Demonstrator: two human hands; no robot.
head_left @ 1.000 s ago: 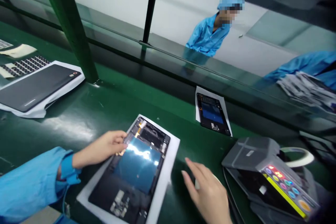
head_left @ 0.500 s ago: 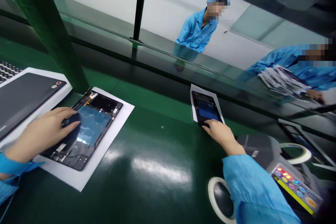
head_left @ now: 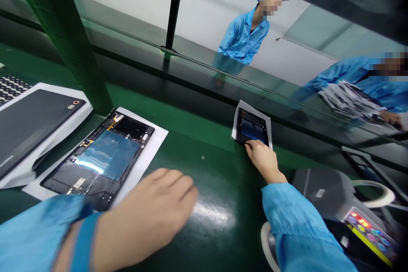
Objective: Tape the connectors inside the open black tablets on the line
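Note:
My left hand (head_left: 149, 212) hovers low over the green belt (head_left: 197, 136), fingers together and curled down, nothing visible in it. Just left of it lies an opened tablet (head_left: 102, 159) with a blue battery, on a white sheet. My right hand (head_left: 263, 159) reaches far forward and its fingertips pinch the near edge of a second opened tablet (head_left: 253, 129) on its own white sheet near the glass rail.
A closed dark tablet (head_left: 28, 123) on white wrap lies at far left beside a green post (head_left: 63, 38). A grey tape dispenser (head_left: 344, 208) with coloured buttons stands at right. Two people in blue coats stand beyond the glass rail.
My left hand has let go of the near tablet and moved right over the belt. My right hand stays at the far tablet, which has shifted slightly.

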